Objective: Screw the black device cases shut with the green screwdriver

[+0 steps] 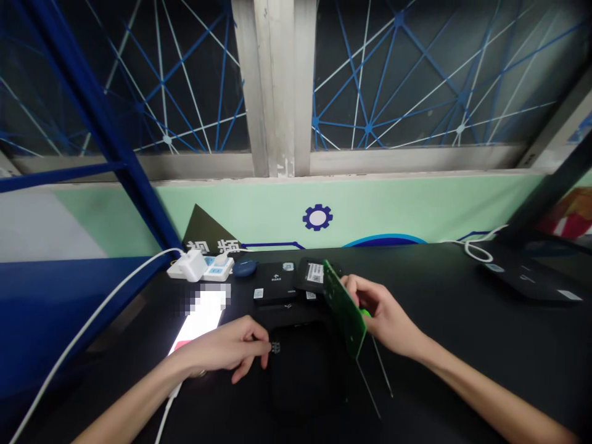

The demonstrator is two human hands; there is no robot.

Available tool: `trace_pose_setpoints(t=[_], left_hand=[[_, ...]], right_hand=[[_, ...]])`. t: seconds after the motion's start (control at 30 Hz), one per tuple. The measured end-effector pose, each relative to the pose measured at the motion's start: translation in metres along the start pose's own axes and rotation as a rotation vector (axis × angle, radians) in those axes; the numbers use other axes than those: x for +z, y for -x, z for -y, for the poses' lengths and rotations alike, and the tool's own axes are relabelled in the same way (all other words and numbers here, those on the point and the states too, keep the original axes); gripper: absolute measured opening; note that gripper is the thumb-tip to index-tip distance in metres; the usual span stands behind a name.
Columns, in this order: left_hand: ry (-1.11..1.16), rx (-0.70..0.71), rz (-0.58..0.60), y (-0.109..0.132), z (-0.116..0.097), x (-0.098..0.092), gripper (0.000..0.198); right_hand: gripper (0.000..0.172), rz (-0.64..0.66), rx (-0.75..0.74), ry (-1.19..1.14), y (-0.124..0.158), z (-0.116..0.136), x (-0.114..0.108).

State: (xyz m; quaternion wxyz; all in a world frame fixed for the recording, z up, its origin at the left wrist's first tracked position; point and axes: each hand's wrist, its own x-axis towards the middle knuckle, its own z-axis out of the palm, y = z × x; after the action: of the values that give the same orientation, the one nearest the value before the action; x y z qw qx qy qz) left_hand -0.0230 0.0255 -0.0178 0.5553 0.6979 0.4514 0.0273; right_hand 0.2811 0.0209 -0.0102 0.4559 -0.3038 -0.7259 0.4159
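Directly ahead of you, dark window panes [416, 80] patterned with blue and white lines [369, 129], pale window frame [275, 86], mint-green wall [259, 206] bearing a gear emblem [317, 217], blue post [99, 111] at your left, black tabletop [509, 345] below

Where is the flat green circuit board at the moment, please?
In the head view, the flat green circuit board is held tilted by the right hand, just right of centre, with the shallow black case to its lower left.
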Motion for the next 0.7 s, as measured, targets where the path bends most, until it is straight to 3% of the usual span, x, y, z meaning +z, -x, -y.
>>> trace_pose_setpoints(t=[0.13,0.5,0.7], left_hand=[[0.013,0.01,0.024,-0.0003,0.0008,-0.0004,0.034],[0.096,-0.069,0.038,-0.0046,-0.0008,0.0045,0.019],[0.121,-0.048,0.036,-0.0037,0.0008,0.0048,0.027]], right_hand=[[0.031,-0.089,0.004,-0.009,-0.0008,0.001,-0.0058],[0.031,-0.1,-0.009,-0.057,-0.0012,-0.0021,-0.0059],[0.034,-0.119,-0.02,-0.019,-0.0004,0.0006,-0.0097]])
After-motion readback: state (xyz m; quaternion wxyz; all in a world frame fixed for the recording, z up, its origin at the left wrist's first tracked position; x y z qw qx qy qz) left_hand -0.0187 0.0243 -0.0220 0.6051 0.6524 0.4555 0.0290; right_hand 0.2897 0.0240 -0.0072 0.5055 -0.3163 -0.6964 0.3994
